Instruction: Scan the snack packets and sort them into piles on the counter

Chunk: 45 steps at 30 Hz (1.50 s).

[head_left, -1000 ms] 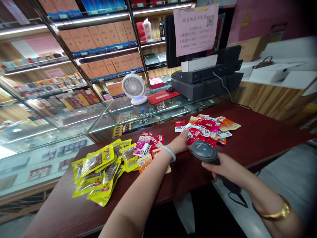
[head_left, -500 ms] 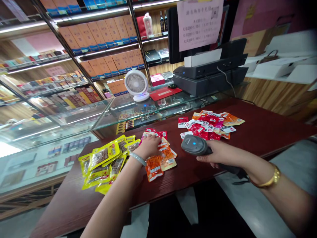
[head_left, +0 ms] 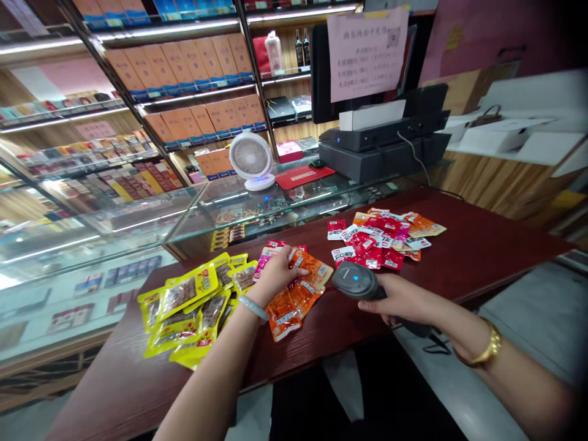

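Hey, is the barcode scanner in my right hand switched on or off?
On, it seems: a blue light glows on top of the barcode scanner held in your right hand.

stocked shelves (head_left: 188,93) and a glass showcase (head_left: 294,205) mark a shop.

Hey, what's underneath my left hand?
Orange packets and a pink packet show around your left hand, on the dark red counter. Whatever lies directly beneath that hand is covered.
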Motion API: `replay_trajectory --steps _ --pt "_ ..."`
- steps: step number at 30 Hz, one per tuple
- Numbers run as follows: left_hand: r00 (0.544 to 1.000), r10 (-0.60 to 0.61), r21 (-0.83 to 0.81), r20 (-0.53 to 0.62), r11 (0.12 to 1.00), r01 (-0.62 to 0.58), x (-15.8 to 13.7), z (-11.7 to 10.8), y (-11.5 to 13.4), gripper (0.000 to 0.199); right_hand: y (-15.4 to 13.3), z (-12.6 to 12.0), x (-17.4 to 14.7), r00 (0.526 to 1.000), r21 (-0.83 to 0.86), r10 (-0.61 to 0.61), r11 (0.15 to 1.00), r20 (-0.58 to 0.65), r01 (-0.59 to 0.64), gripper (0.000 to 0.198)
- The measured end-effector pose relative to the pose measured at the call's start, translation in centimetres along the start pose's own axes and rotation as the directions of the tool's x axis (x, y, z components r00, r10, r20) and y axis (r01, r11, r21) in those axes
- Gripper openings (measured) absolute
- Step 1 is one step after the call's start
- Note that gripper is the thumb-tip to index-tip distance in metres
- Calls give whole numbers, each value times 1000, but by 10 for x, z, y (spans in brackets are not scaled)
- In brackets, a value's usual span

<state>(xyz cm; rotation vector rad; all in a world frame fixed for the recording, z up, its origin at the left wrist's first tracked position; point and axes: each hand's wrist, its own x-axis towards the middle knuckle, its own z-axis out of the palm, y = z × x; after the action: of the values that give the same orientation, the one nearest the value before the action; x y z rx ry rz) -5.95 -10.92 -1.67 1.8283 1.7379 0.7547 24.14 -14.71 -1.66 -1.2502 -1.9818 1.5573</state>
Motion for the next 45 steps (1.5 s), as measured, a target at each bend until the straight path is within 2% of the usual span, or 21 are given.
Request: replay_trajectory --steps 8,11,14,16,18,22,24,26,28,31,34,36,38,40,45 --pt "999 36 14 31 999 -36 1 4 -7 39 -1 5 0 1000 20 -22 1000 -16 22 53" --pt "999 23 -35 -27 999 -24 8 12 -7 40 4 6 -1 999 48 -18 999 -33 19 54" --pt "994 -76 -190 -78 980 60 25 31 4 35 12 9 0 998 100 -18 995 -52 23 56" --pt "988 -151 -366 -13 921 136 39 50 16 29 18 12 0 997 129 -16 991 -69 25 58" --pt "985 -157 -435 67 884 171 54 69 29 26 23 14 -1 996 149 -13 989 -87 26 56" --pt "991 -75 -298 112 949 106 76 90 43 24 23 15 -9 995 147 -4 989 -101 19 51" --pt "994 -45 -241 96 968 67 80 87 44 24 19 13 -16 994 133 13 991 -110 1 51" --pt "999 -4 -147 51 989 12 78 75 43 26 14 12 -21 993 127 23 992 -120 -7 52" --pt "997 76 -3 14 997 -76 68 54 41 31 11 12 -25 993 131 17 991 -118 -2 52" --pt "982 187 196 15 963 -186 36 14 36 38 11 16 -26 996 134 25 991 -90 -12 50" --pt "993 114 340 -18 935 -101 -11 -24 22 35 16 26 -23 999 129 27 991 -38 -22 45" --pt "997 36 477 -69 879 2 -43 -39 8 36 18 34 -20 1000 135 14 991 -1 -14 44" --pt "992 -35 604 -124 790 103 -72 -44 -5 40 20 43 -17 1000 144 5 990 23 -8 45" --pt "981 -80 680 -178 711 181 -94 -38 -14 50 19 50 -14 999 153 4 988 46 -11 45" --pt "954 -98 733 -282 619 281 -124 -9 -9 58 17 60 -8 996 173 12 985 92 -28 46"
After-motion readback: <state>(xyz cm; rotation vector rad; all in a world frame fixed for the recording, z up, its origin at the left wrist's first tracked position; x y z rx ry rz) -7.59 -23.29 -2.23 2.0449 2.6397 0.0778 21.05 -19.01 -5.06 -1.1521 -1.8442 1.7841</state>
